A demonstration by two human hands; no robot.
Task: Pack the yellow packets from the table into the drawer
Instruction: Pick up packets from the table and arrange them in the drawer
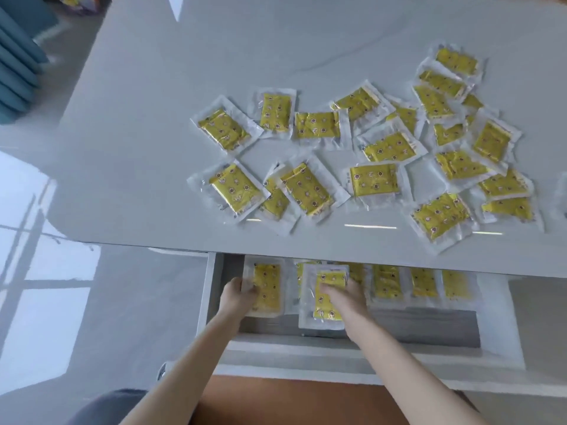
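Note:
Several yellow packets in clear wrappers (374,179) lie scattered over the right half of the pale grey table (184,133). Below its front edge a white drawer (337,345) stands pulled out, with a row of several packets (423,282) along its back. My left hand (237,297) holds the leftmost packet (270,282) at its left edge inside the drawer. My right hand (343,297) grips another packet (325,311) just right of it, thumb on top, slightly above the row.
The drawer's front part (429,326) shows bare grey floor. A teal cushioned seat (15,72) stands far left beyond the table corner. An orange-brown surface (291,400) lies under my forearms, and a dark rounded object (107,406) sits at bottom left.

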